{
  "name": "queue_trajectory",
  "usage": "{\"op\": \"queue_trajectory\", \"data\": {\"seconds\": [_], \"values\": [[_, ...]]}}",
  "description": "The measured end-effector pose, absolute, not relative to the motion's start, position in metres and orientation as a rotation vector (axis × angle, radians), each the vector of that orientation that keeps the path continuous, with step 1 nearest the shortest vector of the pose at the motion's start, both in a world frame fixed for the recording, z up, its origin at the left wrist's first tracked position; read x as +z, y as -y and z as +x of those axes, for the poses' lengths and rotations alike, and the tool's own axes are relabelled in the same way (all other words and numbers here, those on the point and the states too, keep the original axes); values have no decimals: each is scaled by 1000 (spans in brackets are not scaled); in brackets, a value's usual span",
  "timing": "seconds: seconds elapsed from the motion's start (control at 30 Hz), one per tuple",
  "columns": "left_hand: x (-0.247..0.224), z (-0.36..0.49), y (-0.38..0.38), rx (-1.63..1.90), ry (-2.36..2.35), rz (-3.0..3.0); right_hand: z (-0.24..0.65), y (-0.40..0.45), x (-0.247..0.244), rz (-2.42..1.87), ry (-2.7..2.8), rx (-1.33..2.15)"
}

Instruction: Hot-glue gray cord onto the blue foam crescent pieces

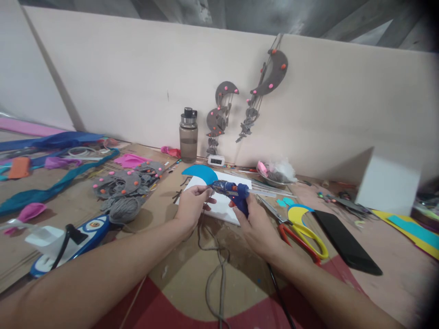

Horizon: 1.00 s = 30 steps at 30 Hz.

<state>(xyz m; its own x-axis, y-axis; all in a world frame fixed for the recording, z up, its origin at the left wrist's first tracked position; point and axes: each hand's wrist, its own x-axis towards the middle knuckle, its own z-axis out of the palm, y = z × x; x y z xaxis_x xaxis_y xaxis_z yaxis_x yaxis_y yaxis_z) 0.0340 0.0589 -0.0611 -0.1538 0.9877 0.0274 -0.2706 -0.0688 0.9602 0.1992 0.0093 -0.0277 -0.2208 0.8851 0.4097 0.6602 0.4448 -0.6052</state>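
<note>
My right hand (257, 224) is wrapped round the handle of a blue hot glue gun (240, 196); a clear glue stick juts from its back, and its nozzle points left. At that nozzle, my left hand (192, 203) is closed, thumb and fingers pinched on a grey yarn cord (219, 260) that hangs down in a loop over the board. Just beyond the fingertips lies a blue crescent cutout (200, 172), partly over a white sheet (222, 211). Whether the left fingers also touch the crescent is hidden. A black cable runs down from below my right hand.
Scissors (307, 237) and a black phone (346, 242) lie to the right. A water bottle (188, 141) and small digital clock (216, 160) stand at the back. Left are a grey yarn ball (125, 209) and a blue-white power strip (92, 228). Grey crescent hangings (274, 73) adorn the wall.
</note>
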Motion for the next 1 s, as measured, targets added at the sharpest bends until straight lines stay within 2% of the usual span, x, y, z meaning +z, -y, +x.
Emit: {"op": "queue_trajectory", "data": {"seconds": [1.0], "values": [[-61,31,-61,1551,-1029,905,203,-13,-29,-1323,1921,369]]}}
